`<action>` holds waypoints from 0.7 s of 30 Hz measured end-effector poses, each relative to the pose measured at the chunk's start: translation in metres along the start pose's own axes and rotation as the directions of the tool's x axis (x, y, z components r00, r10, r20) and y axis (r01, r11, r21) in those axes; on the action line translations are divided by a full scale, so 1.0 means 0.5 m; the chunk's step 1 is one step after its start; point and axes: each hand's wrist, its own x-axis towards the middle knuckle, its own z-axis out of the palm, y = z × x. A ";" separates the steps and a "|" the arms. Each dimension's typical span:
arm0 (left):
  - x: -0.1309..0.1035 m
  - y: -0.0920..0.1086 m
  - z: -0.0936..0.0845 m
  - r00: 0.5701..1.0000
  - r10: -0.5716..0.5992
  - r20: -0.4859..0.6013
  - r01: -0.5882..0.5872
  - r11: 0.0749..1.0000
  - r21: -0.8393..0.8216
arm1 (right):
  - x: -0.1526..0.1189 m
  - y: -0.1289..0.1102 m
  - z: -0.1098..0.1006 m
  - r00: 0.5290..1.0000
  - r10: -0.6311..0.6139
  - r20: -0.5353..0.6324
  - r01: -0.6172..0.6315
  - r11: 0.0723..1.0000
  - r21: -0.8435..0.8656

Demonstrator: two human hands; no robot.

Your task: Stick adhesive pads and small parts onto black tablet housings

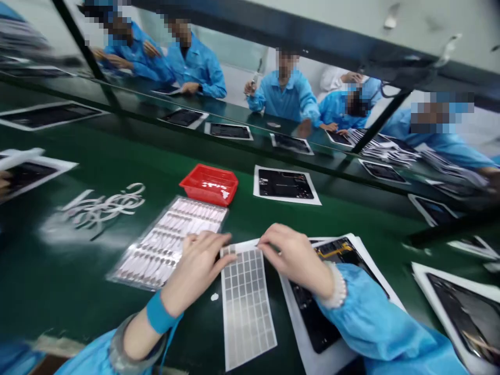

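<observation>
A white sheet of grey rectangular stickers (248,307) lies lengthwise in front of me on the green table. At its top left corner, my left hand (201,260) holds the edge between thumb and fingers. My right hand (295,258) pinches at the top right corner; any single sticker between the fingertips is too small to make out. Partly under my right forearm is a black device panel (316,317) on white backing, with an orange strip near its top. Beside my left hand lies a clear tray of small white parts (156,250).
A red bin (211,185) with small white pieces stands behind the tray. Curled white strips (103,208) lie to the left. Another panel (287,185) is at the back, and more panels (464,312) are at right. Several co-workers in blue sit across a low divider.
</observation>
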 end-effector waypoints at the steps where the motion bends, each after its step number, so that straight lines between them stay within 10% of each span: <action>1: 0.001 0.012 0.003 0.998 0.027 -0.049 -0.025 0.998 0.053 | -0.022 0.019 -0.021 0.994 0.104 -0.033 -0.100 0.988 0.119; 5: 0.001 0.095 0.043 0.943 0.333 -0.020 -0.333 0.943 0.020 | -0.137 0.089 -0.053 0.873 0.478 0.093 -0.472 0.783 0.406; 11: -0.006 0.191 0.129 0.757 0.621 0.204 -0.632 0.775 -0.010 | -0.247 0.106 0.037 0.791 0.609 -0.066 -0.578 0.777 0.251; 21: -0.003 0.189 0.133 0.757 0.620 0.206 -0.624 0.779 -0.050 | -0.246 0.087 0.067 0.742 0.651 -0.163 -0.631 0.759 0.159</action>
